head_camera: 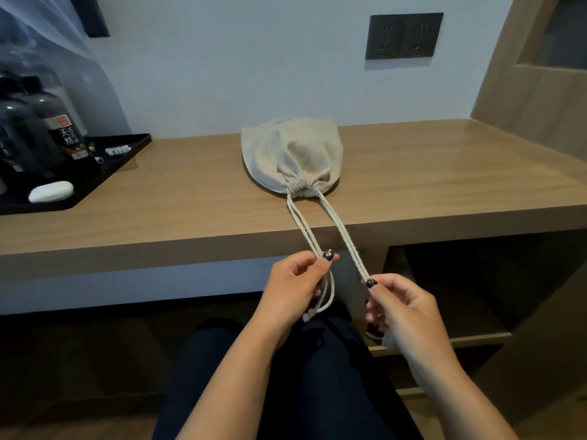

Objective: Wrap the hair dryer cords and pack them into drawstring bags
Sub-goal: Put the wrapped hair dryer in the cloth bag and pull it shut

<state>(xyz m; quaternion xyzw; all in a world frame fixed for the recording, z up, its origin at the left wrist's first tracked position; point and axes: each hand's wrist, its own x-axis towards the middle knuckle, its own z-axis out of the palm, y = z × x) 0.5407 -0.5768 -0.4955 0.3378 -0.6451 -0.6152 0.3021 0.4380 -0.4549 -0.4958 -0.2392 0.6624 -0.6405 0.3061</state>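
Observation:
A beige cloth drawstring bag (292,155) lies bulging on the wooden counter (444,173), its mouth gathered tight and facing me. Two pairs of cream drawstrings (341,231) run taut from the mouth over the counter's front edge. My left hand (293,289) pinches the left pair below the edge, and the loose end of that cord hangs from it. My right hand (401,309) pinches the right pair a little lower. No hair dryer or cord shows; whatever fills the bag is hidden.
A black tray (104,173) at the counter's left holds dark bottles (60,128) and a white oval object (50,191). A grey double wall socket (403,35) sits above the counter. Open shelf compartments (476,281) lie under the counter at right. My dark-trousered legs are below.

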